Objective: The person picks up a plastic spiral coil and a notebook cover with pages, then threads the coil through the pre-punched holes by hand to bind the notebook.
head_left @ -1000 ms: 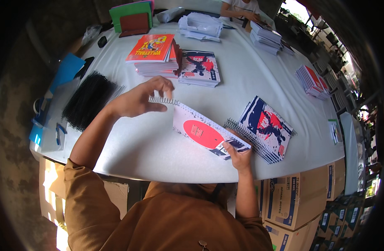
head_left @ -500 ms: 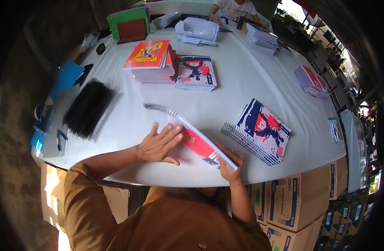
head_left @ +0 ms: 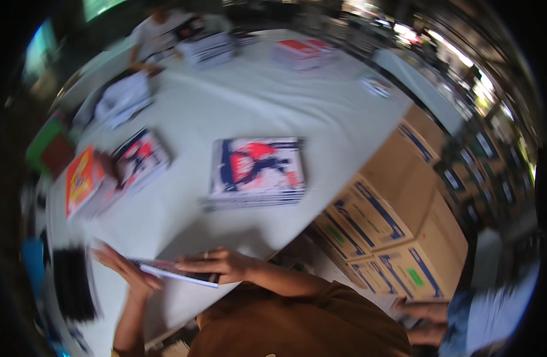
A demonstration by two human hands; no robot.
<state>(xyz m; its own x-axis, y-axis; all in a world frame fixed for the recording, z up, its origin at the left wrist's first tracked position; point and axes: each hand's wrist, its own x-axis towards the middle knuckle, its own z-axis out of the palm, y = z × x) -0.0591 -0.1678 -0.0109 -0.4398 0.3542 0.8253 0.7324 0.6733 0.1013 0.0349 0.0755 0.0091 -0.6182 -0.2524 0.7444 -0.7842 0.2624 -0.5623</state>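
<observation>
A thin spiral notebook (head_left: 184,275), seen nearly edge-on, is held above the near edge of the table. My right hand (head_left: 220,263) grips it with the fingers laid over its upper face. My left hand (head_left: 127,271) is blurred, its fingers stretched out flat against the notebook's left end; a pale tip shows past the fingers. Beyond my hands lies a stack of notebooks (head_left: 258,169) with a red, navy and white cover. Black spiral coils (head_left: 74,282) lie bunched left of my left hand.
Orange notebooks (head_left: 86,181) and more navy-red ones (head_left: 141,157) are piled on the left. A person (head_left: 157,35) sits across the table near a notebook stack (head_left: 208,50). Cartons (head_left: 377,208) stand on the right, and another person's blue clothing (head_left: 488,321) shows lower right.
The view has swung to the right, and blurs. My right hand has shifted onto the notebook's upper face; my left hand has come against its left end. Another person appears at lower right.
</observation>
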